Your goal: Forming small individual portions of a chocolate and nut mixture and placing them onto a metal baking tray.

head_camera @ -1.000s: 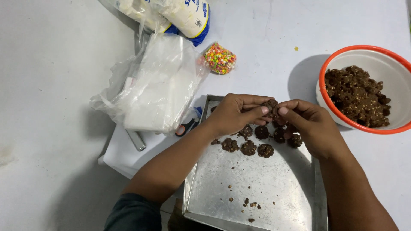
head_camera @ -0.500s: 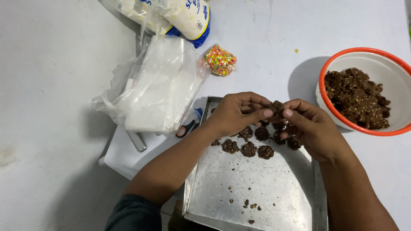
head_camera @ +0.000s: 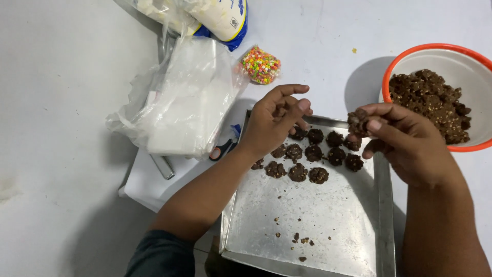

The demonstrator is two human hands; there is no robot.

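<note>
A square metal baking tray [head_camera: 328,220] lies in front of me with several small chocolate clusters [head_camera: 307,159] set in rows at its far end. My right hand [head_camera: 405,141] hovers over the tray's far right corner and pinches a chocolate lump [head_camera: 357,122] between thumb and fingertips. My left hand [head_camera: 274,120] hangs over the tray's far left corner with fingers loosely curled and nothing in them. An orange-rimmed white bowl [head_camera: 410,56] of brown chocolate mix [head_camera: 430,100] stands just right of my right hand.
A clear plastic bag pile [head_camera: 179,97] lies left of the tray on a white board [head_camera: 148,184]. A small bag of coloured sprinkles [head_camera: 261,65] sits behind the tray. A white and blue packet [head_camera: 220,18] lies at the back. Scissors handle [head_camera: 223,150] pokes out beside the tray.
My hands, joined over the clusters a second ago, have parted. The right hand has moved right and up with a lump; the left hand has let go and lifted.
</note>
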